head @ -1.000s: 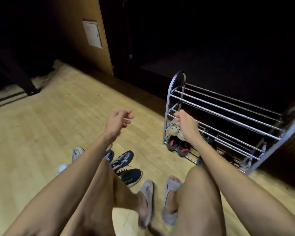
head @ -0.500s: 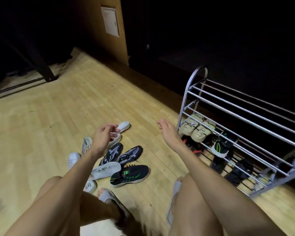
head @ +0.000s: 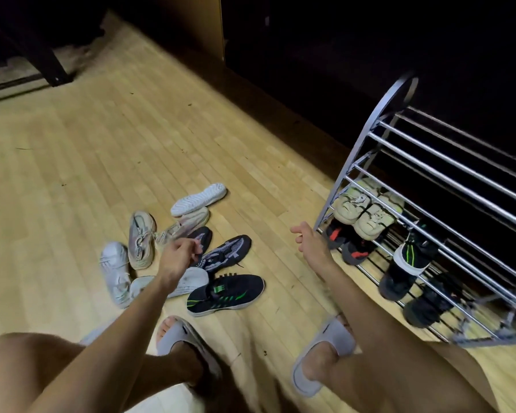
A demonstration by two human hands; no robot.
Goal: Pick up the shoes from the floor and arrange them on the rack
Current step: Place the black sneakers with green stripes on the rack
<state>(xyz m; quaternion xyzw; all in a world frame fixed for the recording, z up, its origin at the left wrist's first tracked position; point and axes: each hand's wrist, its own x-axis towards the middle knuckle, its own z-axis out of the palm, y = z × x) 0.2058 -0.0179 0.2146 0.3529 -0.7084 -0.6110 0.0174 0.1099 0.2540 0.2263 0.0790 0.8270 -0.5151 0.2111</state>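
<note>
Several shoes lie in a heap on the wooden floor: a black sneaker with green stripes (head: 225, 295), a black and grey patterned pair (head: 227, 251), a beige sneaker (head: 141, 239), white sneakers (head: 115, 271) and a white shoe turned sole up (head: 198, 198). My left hand (head: 179, 256) hovers over the heap, fingers loosely curled, holding nothing. My right hand (head: 306, 239) hangs empty between the heap and the metal shoe rack (head: 447, 174). A beige pair (head: 362, 211) sits on the rack's middle shelf, with dark shoes (head: 352, 248) on the shelf below.
My feet in grey slippers (head: 325, 356) stand on the floor in front of the heap. A dark wall and doorway run behind the rack. A dark furniture leg (head: 52, 65) stands at the far left. The rack's top shelf holds nothing.
My right hand has left the beige pair on the rack and drawn back. My left hand has dropped toward the heap. The view has swung left and down onto the shoes.
</note>
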